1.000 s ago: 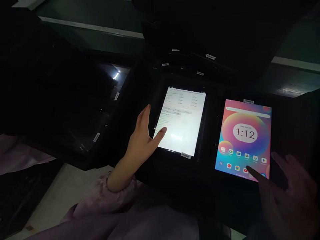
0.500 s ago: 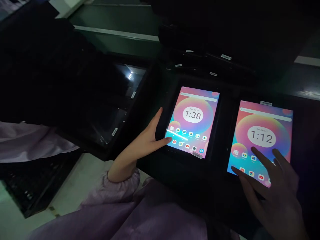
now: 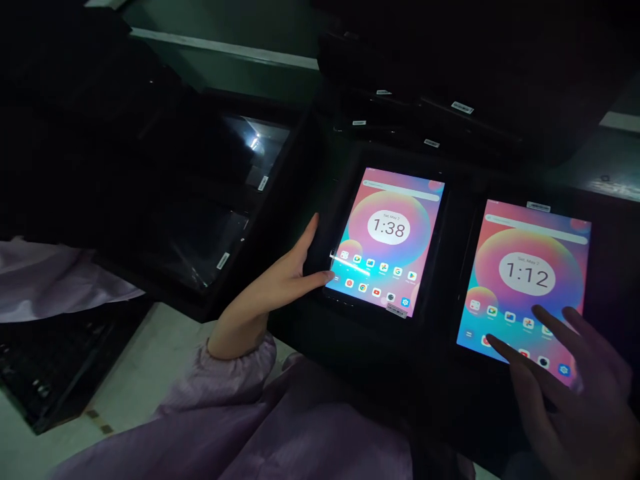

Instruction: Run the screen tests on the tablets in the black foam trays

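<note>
Flat rectangular glass-fronted tablet reading 1:38 (image 3: 393,240): on the dark table (image 3: 380,360); left hand (image 3: 280,283) alongside, thumb at its lower-left corner, grip unclosed.
Pink-and-blue-screened tablet reading 1:12 (image 3: 527,273): to the right; right hand (image 3: 575,380) over lower screen, fingers spread, clasping nothing; contact uncertain.
Handling, both: probably light, stiff, slippery, fragile; best held by long edges.
Room: dark strip between them; black labelled slabs (image 3: 470,120) behind.
</note>
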Motion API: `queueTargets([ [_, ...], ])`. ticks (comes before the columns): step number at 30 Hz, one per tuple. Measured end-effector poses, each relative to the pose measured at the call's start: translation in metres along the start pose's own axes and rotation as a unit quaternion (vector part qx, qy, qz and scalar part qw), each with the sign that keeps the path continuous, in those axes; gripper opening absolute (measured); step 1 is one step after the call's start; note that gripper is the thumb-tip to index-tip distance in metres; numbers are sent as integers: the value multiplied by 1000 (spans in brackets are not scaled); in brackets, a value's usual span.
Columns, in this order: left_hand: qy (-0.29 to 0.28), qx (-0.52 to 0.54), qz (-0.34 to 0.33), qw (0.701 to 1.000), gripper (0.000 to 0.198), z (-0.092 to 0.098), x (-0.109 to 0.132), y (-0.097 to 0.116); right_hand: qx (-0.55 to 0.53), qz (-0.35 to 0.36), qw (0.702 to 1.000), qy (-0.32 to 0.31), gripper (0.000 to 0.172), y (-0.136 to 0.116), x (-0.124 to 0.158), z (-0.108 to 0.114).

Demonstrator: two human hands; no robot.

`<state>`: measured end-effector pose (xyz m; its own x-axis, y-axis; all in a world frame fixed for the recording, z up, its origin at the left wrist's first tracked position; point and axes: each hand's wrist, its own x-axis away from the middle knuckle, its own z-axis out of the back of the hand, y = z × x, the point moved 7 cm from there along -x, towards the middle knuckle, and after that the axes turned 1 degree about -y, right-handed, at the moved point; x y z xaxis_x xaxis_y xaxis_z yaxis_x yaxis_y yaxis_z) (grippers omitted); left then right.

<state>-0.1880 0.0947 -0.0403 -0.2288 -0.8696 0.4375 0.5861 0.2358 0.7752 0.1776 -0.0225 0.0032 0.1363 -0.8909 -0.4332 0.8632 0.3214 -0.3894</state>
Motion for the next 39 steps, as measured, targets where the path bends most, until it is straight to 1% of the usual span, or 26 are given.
queueTargets([
  [1,0,4,4,1000,128,0,0,-1,-3,-4,1000,5,61,0,0,0],
  [4,-4,9,13,1000,130,0,-2,1,-8,-5,1000,1,31,-2,-3,0],
  [6,-6,9,13,1000,132,-1,-2,3,-7,-6,1000,-8,23,-2,-5,-1],
  [12,-26,8,24,999,132,-2,-4,2,7,-11,1000,-5,17,1,-6,-1],
  [15,-23,6,13,1000,133,-1,-5,0,18,-22,1000,-10,19,8,-4,-3],
  [18,-9,34,24,999,125,-1,-5,-1,30,-29,999,10,22,14,-8,4],
  [20,19,66,55,996,111,1,-7,-1,54,-36,997,34,23,15,-17,13],
  [23,90,119,107,983,89,5,-17,-2,100,-79,991,42,20,23,-40,23],
  [24,118,134,106,978,86,6,-24,-1,113,-97,988,44,19,28,-48,24],
  [26,171,180,79,965,85,8,-39,2,133,-117,982,67,21,41,-59,27],
  [28,207,253,56,943,83,8,-53,0,143,-123,977,100,29,56,-63,27],
  [30,218,309,64,924,79,6,-63,-6,138,-128,976,113,36,69,-61,21],
  [31,217,318,72,920,77,5,-66,-9,131,-131,977,110,37,73,-59,18],
  [33,208,308,79,925,74,5,-69,-12,120,-133,980,91,33,77,-56,10],
  [34,212,304,79,925,73,5,-69,-13,116,-131,981,82,31,77,-55,7],
  [37,265,313,72,909,66,10,-69,-19,114,-132,983,62,36,76,-54,2],
  [39,296,323,65,896,61,12,-70,-22,124,-153,977,82,41,79,-54,5],
])
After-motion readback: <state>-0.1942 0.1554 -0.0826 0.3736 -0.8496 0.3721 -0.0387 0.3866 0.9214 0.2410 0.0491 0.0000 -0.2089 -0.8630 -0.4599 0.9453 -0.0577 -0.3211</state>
